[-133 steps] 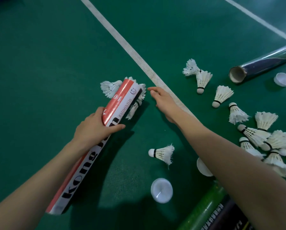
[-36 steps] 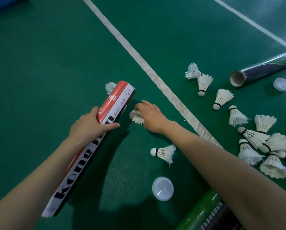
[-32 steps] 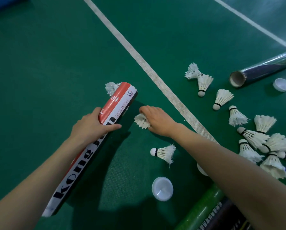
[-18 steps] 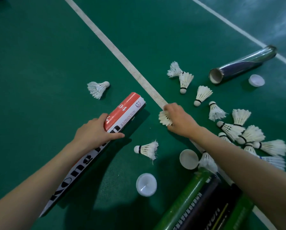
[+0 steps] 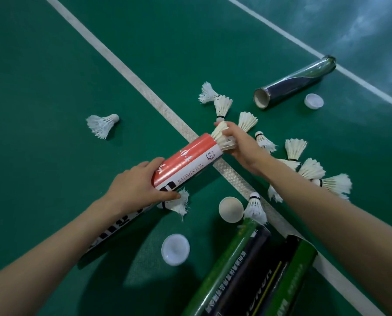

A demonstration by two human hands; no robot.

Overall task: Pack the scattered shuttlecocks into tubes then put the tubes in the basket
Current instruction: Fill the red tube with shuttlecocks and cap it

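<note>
My left hand point(image 5: 140, 185) grips a red, white and black shuttlecock tube point(image 5: 186, 163), its open end pointing up and right. At that mouth my right hand point(image 5: 240, 144) holds a white shuttlecock point(image 5: 221, 135), feathers sticking out of the opening. One loose shuttlecock point(image 5: 102, 124) lies alone at the left. Another shuttlecock point(image 5: 178, 202) lies just under the tube by my left thumb. Several more shuttlecocks point(image 5: 311, 169) are scattered to the right of my right arm.
A silver-blue tube point(image 5: 297, 80) lies open at the upper right beside a white cap point(image 5: 313, 101). Two more caps point(image 5: 175, 249) point(image 5: 231, 209) lie near the bottom centre. Green and black tubes point(image 5: 243, 267) lie at the bottom, one with a shuttlecock point(image 5: 255, 207) at its mouth. White court lines cross the green floor.
My right hand picked a shuttlecock off the floor and brought it to the tube's mouth. My left hand swung the tube's open end to the right, over the white line.
</note>
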